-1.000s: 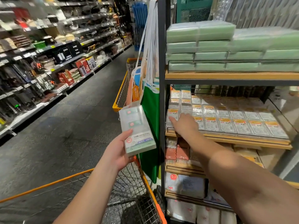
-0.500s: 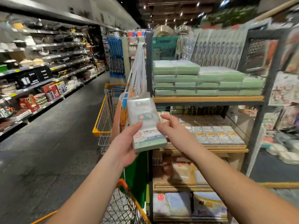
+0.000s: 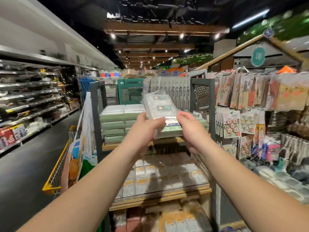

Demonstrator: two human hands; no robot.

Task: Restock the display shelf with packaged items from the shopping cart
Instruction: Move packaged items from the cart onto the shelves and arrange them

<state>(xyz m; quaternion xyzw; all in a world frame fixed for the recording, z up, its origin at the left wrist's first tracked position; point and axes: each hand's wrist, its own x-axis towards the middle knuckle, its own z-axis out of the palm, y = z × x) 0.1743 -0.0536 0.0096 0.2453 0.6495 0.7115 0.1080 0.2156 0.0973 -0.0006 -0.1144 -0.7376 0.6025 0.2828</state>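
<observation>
I hold a clear-wrapped green and white package point(image 3: 161, 111) up in front of the display shelf point(image 3: 143, 145). My left hand point(image 3: 143, 129) grips its left edge and my right hand point(image 3: 192, 129) grips its right edge. Behind the package, stacks of matching green packs point(image 3: 115, 121) lie on the shelf's upper wooden board. The lower board point(image 3: 160, 196) carries rows of small white and orange labelled packets. The shopping cart's yellow rim point(image 3: 53, 174) shows at lower left, past my left forearm.
White and green bags point(image 3: 87, 131) hang on the shelf's dark left post. Hanging packaged goods point(image 3: 250, 97) fill the rack at right. A long aisle of store shelving point(image 3: 33, 101) runs along the left, with dark floor point(image 3: 25, 173) between it and the cart.
My right hand left the lower shelf and joined the left on the package. Both hands raised it from cart height to the upper shelf level. My view tilted upward.
</observation>
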